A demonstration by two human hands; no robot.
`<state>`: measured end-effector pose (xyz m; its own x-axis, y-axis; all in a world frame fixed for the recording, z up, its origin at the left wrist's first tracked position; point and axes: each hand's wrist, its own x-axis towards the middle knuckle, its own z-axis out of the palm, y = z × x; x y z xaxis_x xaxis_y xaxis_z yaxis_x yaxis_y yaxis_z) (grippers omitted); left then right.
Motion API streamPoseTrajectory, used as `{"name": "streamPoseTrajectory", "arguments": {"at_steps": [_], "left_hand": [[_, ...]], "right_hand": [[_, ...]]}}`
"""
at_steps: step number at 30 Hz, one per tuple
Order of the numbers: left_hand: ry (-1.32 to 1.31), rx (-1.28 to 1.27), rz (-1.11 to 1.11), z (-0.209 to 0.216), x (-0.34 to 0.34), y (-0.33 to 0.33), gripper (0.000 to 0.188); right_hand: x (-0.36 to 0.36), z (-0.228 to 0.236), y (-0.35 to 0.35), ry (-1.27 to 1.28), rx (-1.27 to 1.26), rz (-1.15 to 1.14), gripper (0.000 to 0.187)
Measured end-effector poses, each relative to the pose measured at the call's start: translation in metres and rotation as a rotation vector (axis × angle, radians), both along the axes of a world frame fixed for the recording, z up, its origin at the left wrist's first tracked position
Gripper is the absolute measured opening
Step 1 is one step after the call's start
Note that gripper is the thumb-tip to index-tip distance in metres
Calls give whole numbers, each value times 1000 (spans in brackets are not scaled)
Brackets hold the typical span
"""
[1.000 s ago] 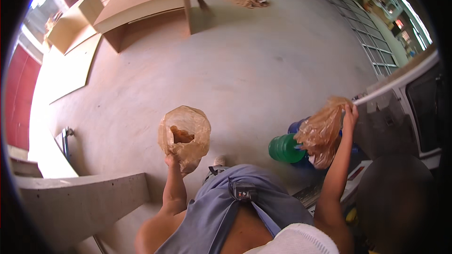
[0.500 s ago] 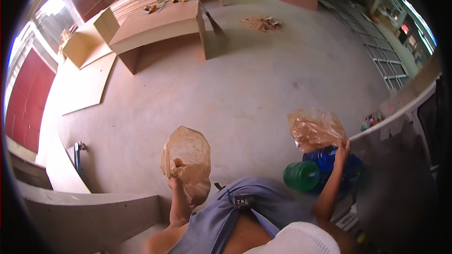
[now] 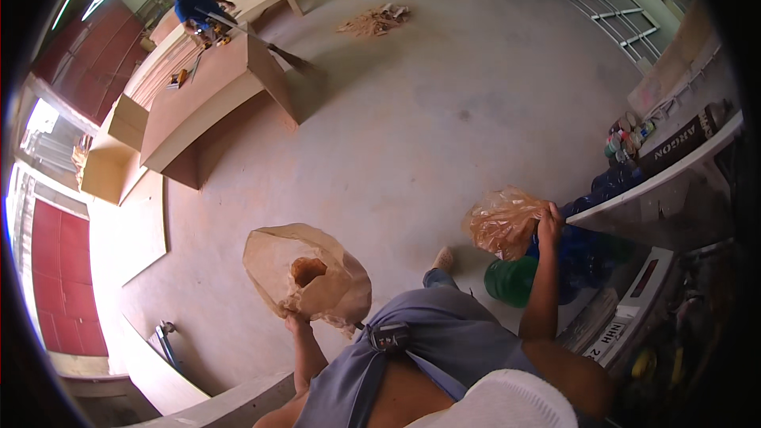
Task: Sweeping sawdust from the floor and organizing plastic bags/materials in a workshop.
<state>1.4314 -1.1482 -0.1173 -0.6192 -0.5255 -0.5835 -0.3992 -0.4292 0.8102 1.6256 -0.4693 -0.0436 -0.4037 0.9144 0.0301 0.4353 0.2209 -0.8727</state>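
Observation:
My left hand [image 3: 295, 326] is closed on the lower edge of a large tan plastic bag [image 3: 341, 273]. The bag hangs spread wide, and through its opening shows a brown patch I cannot make out. My right hand [image 3: 550, 226] grips a crumpled, see-through orange-brown plastic bag [image 3: 503, 218] by its gathered end. Just below that hand lie a green water jug [image 3: 510, 281] and blue water jugs [image 3: 594, 250]. Both bags are held above the concrete floor, apart from each other.
A plywood table [image 3: 210, 83] bears tools; a broom [image 3: 277, 54] is beside it, and a person [image 3: 200, 6] in blue stands behind. Wood scraps [image 3: 376, 21] are heaped on the floor. A dark gas cylinder [image 3: 686, 139] lies at right; metal frames [image 3: 610, 12] lie farther off.
My view has swung right and downward, and my foot now shows. The tan bag has spread wider and turned its mouth toward me. The right hand still grips its bag.

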Motion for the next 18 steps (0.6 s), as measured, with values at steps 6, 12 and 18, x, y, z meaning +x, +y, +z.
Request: {"name": "streamPoseTrajectory", "arguments": {"at_steps": [6,12,18], "left_hand": [[132,-60,-81,27,-90,62,61],[-74,-481,-406,3,-172,124,65],[-378,-417,-195,-11,-222,225,70]], "right_hand": [[-31,18,33,149,-128,-8,29],[-95,57,76,339,-249,-49,22],[-153,37,155,218,-232,-77,19]]}}
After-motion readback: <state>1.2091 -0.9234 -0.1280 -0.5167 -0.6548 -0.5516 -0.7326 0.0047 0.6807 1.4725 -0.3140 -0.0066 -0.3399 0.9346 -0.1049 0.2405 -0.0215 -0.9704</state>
